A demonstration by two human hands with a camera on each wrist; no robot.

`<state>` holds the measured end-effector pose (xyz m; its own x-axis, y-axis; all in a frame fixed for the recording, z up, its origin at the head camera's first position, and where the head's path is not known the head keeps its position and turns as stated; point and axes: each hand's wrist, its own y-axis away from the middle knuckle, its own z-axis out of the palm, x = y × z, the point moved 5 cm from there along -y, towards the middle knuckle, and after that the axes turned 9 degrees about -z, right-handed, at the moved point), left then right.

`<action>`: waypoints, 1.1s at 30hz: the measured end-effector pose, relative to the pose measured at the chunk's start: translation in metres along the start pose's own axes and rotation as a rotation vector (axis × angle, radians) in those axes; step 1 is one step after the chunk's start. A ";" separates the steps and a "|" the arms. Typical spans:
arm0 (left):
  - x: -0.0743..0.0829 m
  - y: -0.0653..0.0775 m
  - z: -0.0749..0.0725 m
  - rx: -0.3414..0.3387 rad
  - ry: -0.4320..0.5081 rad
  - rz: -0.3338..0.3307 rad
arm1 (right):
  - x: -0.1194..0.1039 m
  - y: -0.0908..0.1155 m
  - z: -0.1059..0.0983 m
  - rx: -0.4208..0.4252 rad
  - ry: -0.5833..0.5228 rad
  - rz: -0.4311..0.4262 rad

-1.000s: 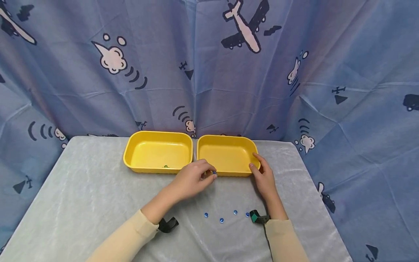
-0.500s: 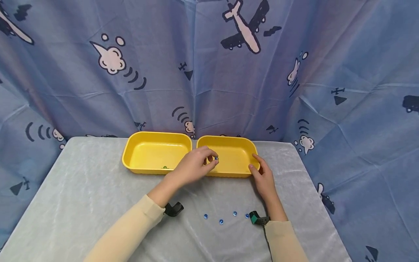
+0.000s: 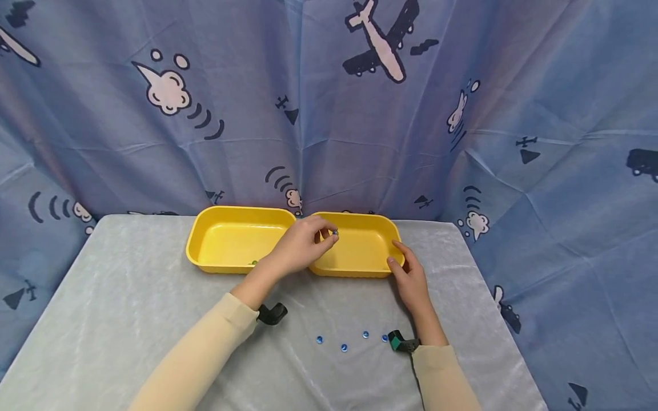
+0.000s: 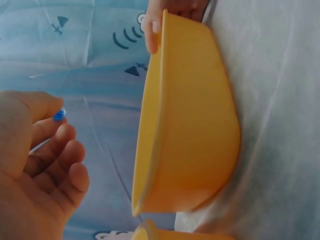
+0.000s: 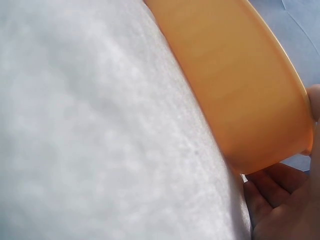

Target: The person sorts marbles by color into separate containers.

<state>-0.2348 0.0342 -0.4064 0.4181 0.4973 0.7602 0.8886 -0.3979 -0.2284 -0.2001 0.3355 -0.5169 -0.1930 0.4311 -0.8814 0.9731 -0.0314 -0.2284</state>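
Observation:
Between the thumb and fingertips of my left hand (image 3: pixel 300 244), a small blue glass marble (image 4: pixel 59 114) is pinched. That hand hovers over the left part of the right-hand yellow tray (image 3: pixel 362 245), above rim height in the left wrist view. My right hand (image 3: pixel 413 282) grips this tray at its right end, the thumb over the rim and the other fingers against the outer wall (image 5: pixel 265 135). Several more blue marbles (image 3: pixel 344 347) lie scattered on the cloth in front. A green marble (image 3: pixel 254 262) sits in the left-hand yellow tray (image 3: pixel 233 234), near its front wall.
Both trays stand side by side at the back of a table with a pale grey cloth (image 3: pixel 128 302). Behind them hangs a blue curtain (image 3: pixel 247 114) printed with planes and clouds. Each wrist wears a small black camera mount (image 3: pixel 272 314).
My left hand has risen from the right tray's front edge to a place over its inside, still pinching the blue marble. The right hand keeps its grip on the tray's end.

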 end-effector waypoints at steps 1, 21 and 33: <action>-0.001 -0.001 0.001 -0.004 -0.001 -0.008 | 0.000 0.000 0.000 0.001 -0.001 0.001; -0.013 -0.026 0.012 -0.023 -0.055 -0.057 | 0.001 0.000 0.000 -0.004 0.006 -0.002; -0.010 -0.035 0.010 -0.012 -0.070 -0.050 | -0.001 0.001 0.001 -0.001 -0.035 -0.034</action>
<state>-0.2683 0.0510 -0.4119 0.3858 0.5693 0.7260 0.9065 -0.3803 -0.1835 -0.1995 0.3347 -0.5166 -0.2302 0.4004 -0.8870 0.9659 -0.0167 -0.2583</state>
